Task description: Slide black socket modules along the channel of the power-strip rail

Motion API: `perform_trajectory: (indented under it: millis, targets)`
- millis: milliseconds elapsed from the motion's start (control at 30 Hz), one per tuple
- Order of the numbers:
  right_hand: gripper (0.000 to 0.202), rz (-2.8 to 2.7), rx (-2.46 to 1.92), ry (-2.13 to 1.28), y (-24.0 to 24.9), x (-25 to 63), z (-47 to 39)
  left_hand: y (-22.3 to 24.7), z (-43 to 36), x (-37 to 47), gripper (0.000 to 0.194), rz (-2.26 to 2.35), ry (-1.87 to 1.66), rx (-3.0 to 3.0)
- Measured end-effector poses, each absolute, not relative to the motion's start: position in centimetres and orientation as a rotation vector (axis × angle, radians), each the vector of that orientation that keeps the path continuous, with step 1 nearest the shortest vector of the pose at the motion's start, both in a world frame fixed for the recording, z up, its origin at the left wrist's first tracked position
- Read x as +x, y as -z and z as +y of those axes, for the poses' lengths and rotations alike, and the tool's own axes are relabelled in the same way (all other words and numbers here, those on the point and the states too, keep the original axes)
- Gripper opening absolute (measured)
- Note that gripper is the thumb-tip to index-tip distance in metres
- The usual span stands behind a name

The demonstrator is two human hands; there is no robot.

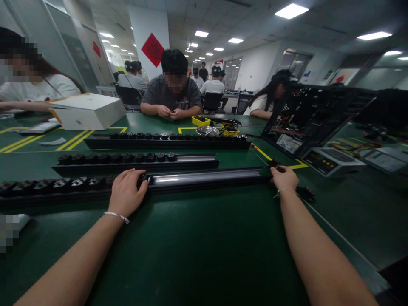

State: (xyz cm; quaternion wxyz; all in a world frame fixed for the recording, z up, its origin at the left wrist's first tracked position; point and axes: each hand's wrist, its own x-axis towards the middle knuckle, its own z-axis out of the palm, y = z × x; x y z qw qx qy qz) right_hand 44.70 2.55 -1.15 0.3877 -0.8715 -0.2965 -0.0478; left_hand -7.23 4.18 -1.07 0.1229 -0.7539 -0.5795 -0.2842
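Observation:
The nearest long black rail (204,180) lies across the green table, with a shiny metal channel along its right half. Black modules with metal prongs (60,184) line its left part. My left hand (127,191) rests over the last module in this row, fingers curled and thumb against its right side; the hand partly hides it. At the rail's right end my right hand (284,178) pinches a small black module (274,163), largely hidden by the fingers. Another dark module (306,194) lies on the table just right of that wrist.
Two more black rails, a middle one (137,163) and a far one (168,142), lie parallel behind. A white box (91,111) stands back left. To the right are an open computer case (296,148) and a metal power supply unit (331,161). A co-worker (174,93) sits opposite.

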Motion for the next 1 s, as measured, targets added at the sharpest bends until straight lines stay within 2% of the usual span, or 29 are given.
perform_trajectory:
  millis: [233,400,700,1000]
  targets:
    - [0.044,-1.048,-2.242,0.087,1.5,47.3,3.9,1.2,4.1,-7.3,0.042,-1.709,0.837,-2.196]
    - [0.049,-1.251,-2.393,0.234,0.9,47.5,5.2,1.0,3.9,-7.3,0.042,-1.729,0.816,-2.194]
    - [0.047,-1.265,-2.563,0.261,0.7,47.3,7.5,1.0,3.8,-7.4,0.041,-1.733,0.792,-2.190]
    - [0.043,-1.201,-2.426,0.342,-1.2,46.5,6.2,1.2,3.8,-7.2,0.042,-1.731,0.939,-2.204]
